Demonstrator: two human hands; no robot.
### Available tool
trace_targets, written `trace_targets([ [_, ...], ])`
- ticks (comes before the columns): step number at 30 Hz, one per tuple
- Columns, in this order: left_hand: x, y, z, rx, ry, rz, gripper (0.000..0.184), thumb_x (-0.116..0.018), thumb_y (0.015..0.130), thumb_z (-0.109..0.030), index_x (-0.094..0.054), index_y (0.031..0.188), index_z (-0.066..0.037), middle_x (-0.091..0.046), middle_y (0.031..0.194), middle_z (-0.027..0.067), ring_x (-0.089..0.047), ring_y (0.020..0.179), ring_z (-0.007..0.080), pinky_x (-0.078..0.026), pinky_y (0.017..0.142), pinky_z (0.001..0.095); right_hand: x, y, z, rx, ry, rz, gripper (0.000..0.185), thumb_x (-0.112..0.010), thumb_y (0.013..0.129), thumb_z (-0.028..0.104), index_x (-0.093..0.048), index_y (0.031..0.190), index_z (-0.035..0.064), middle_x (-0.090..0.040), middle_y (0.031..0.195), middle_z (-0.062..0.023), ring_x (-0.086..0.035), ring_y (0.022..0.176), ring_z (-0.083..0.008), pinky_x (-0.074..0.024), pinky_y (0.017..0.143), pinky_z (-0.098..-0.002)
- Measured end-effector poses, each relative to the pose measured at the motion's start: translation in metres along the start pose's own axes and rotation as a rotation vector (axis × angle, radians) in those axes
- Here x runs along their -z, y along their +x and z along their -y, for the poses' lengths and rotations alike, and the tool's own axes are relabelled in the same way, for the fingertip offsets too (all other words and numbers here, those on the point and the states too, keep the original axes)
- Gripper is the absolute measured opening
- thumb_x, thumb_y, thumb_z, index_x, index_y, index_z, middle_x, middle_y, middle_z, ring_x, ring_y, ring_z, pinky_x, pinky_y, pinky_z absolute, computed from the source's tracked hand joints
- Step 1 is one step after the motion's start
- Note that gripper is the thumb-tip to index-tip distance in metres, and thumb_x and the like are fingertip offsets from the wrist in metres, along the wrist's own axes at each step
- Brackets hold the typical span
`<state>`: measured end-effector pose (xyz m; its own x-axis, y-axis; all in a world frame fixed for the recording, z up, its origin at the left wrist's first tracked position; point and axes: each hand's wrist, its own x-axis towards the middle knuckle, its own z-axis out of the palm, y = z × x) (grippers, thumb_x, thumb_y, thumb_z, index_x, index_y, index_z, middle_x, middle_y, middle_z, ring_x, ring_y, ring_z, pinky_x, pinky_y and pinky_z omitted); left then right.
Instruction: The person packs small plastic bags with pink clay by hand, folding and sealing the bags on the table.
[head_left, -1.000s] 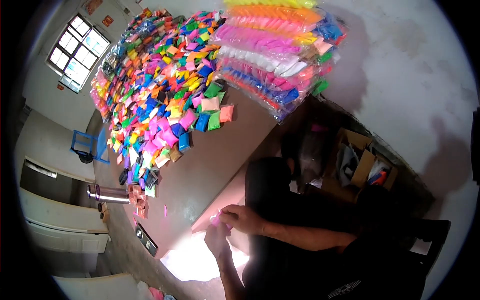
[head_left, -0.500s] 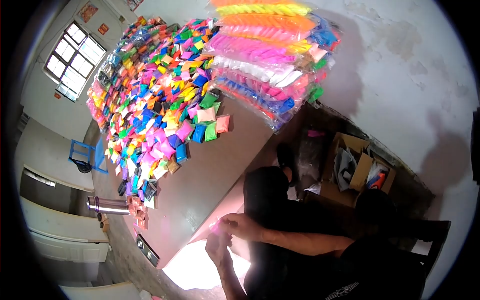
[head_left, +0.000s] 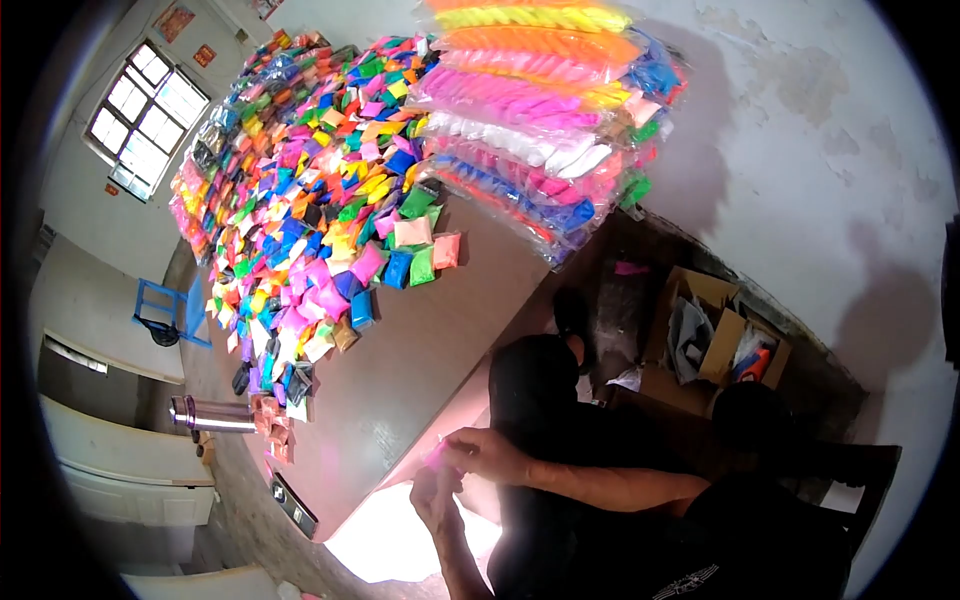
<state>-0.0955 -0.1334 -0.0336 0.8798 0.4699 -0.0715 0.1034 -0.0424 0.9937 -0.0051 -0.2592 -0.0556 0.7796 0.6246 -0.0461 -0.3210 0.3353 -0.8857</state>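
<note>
My right hand [head_left: 488, 455] and my left hand [head_left: 436, 497] meet just off the table's near edge, above my lap. Between their closed fingertips is a small bright pink piece [head_left: 436, 456], soft-looking and partly covered by the fingers. Whether it is a filled packet or loose material I cannot tell. Beyond them, a big heap of small colourful packets [head_left: 330, 240] covers much of the brown table [head_left: 400, 360]. A brightly lit white patch [head_left: 375, 540] lies below my left hand.
Clear bags of long colourful pieces [head_left: 530, 110] are stacked at the table's far right. A metal flask [head_left: 212, 414] and a dark phone-like device [head_left: 293, 503] lie along the left edge. Cardboard boxes [head_left: 725, 345] stand on the floor at right, near a blue chair-like frame [head_left: 190, 310] across the room.
My hands keep nearly the same place, with the fingertips shifting slightly around the pink piece. The view has tilted a little; the table things stay put.
</note>
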Motion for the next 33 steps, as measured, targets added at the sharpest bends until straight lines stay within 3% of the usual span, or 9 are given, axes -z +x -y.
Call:
trace_targets([
  [4, -0.001, -0.002, -0.002, 0.037, 0.003, 0.007, 0.022, -0.065, 0.1, -0.023, -0.065, 0.094, -0.002, -0.064, 0.08, 0.0045, -0.056, 0.069, 0.0114, -0.045, 0.062, 0.0255, 0.002, 0.003, -0.008, 0.019, 0.044, 0.027, 0.024, -0.063, 0.101, 0.019, -0.065, 0.113, -0.0014, -0.068, 0.091, -0.0058, -0.066, 0.08, -0.0128, -0.0543, 0.072, -0.0268],
  [9, 0.0, 0.0, 0.001, 0.04, -0.005, -0.053, 0.022, -0.064, 0.1, -0.023, -0.064, 0.091, -0.002, -0.063, 0.078, 0.0037, -0.056, 0.069, 0.0108, -0.045, 0.063, 0.0253, 0.002, -0.001, -0.002, 0.021, 0.053, 0.041, 0.024, -0.064, 0.1, 0.016, -0.064, 0.114, -0.0032, -0.068, 0.093, -0.0088, -0.069, 0.086, -0.0167, -0.0587, 0.076, -0.0292],
  [16, 0.009, 0.004, 0.009, -0.032, 0.116, -0.08, 0.022, -0.065, 0.1, -0.019, -0.061, 0.085, -0.003, -0.062, 0.075, 0.0037, -0.054, 0.066, 0.0102, -0.044, 0.062, 0.0255, -0.003, 0.001, -0.003, 0.05, 0.012, -0.007, 0.021, -0.065, 0.096, 0.018, -0.066, 0.102, -0.002, -0.066, 0.089, -0.0046, -0.062, 0.08, -0.0101, -0.0526, 0.072, -0.0259],
  [21, 0.002, 0.0, 0.008, 0.031, 0.108, -0.134, 0.021, -0.062, 0.101, -0.021, -0.061, 0.088, -0.004, -0.061, 0.078, 0.0021, -0.055, 0.069, 0.0099, -0.043, 0.061, 0.0251, -0.002, 0.001, -0.005, 0.017, 0.02, -0.025, 0.02, -0.066, 0.095, 0.017, -0.067, 0.101, -0.002, -0.067, 0.089, -0.0049, -0.063, 0.081, -0.0115, -0.0529, 0.073, -0.0276],
  [25, -0.001, -0.001, 0.002, 0.073, 0.072, -0.13, 0.02, -0.06, 0.101, -0.02, -0.06, 0.089, -0.004, -0.06, 0.08, 0.0017, -0.055, 0.071, 0.0096, -0.043, 0.062, 0.0246, -0.002, -0.001, -0.002, 0.061, -0.162, -0.032, 0.019, -0.067, 0.094, 0.016, -0.067, 0.102, -0.0012, -0.068, 0.088, -0.0066, -0.063, 0.081, -0.0133, -0.0529, 0.073, -0.029],
  [27, 0.002, -0.001, 0.002, 0.038, 0.197, -0.184, 0.031, -0.065, 0.092, -0.025, -0.062, 0.084, 0.005, -0.062, 0.075, 0.0073, -0.056, 0.072, 0.0152, -0.046, 0.067, 0.0316, -0.001, 0.0, -0.001, 0.088, -0.269, -0.015, 0.019, -0.068, 0.094, 0.016, -0.068, 0.103, -0.0008, -0.068, 0.088, -0.0077, -0.064, 0.081, -0.0141, -0.0534, 0.074, -0.0287],
  [30, -0.001, -0.001, -0.009, -0.012, 0.119, -0.135, 0.015, -0.065, 0.095, -0.009, -0.063, 0.083, 0.0, -0.06, 0.074, 0.0011, -0.052, 0.068, 0.0076, -0.041, 0.06, 0.0248, -0.003, 0.002, -0.005, 0.053, -0.103, -0.021, 0.019, -0.068, 0.095, 0.016, -0.068, 0.103, -0.001, -0.069, 0.089, -0.0086, -0.065, 0.081, -0.0145, -0.0542, 0.074, -0.0276],
  [32, 0.008, -0.001, 0.002, -0.007, 0.116, -0.104, 0.015, -0.068, 0.097, -0.013, -0.065, 0.088, -0.001, -0.061, 0.076, -0.0001, -0.053, 0.069, 0.0074, -0.041, 0.061, 0.0237, -0.002, 0.002, -0.002, 0.069, -0.152, -0.047, 0.02, -0.068, 0.095, 0.017, -0.069, 0.104, -0.0008, -0.07, 0.09, -0.009, -0.066, 0.081, -0.0146, -0.0549, 0.075, -0.0276],
  [33, -0.007, -0.003, -0.013, 0.065, 0.108, -0.142, 0.026, -0.064, 0.098, -0.017, -0.051, 0.077, -0.008, -0.049, 0.074, -0.0024, -0.044, 0.068, 0.0074, -0.036, 0.061, 0.025, -0.001, 0.002, -0.001, 0.045, -0.169, -0.054, 0.02, -0.068, 0.095, 0.017, -0.069, 0.104, -0.0005, -0.07, 0.09, -0.009, -0.067, 0.082, -0.0148, -0.0552, 0.075, -0.0279],
])
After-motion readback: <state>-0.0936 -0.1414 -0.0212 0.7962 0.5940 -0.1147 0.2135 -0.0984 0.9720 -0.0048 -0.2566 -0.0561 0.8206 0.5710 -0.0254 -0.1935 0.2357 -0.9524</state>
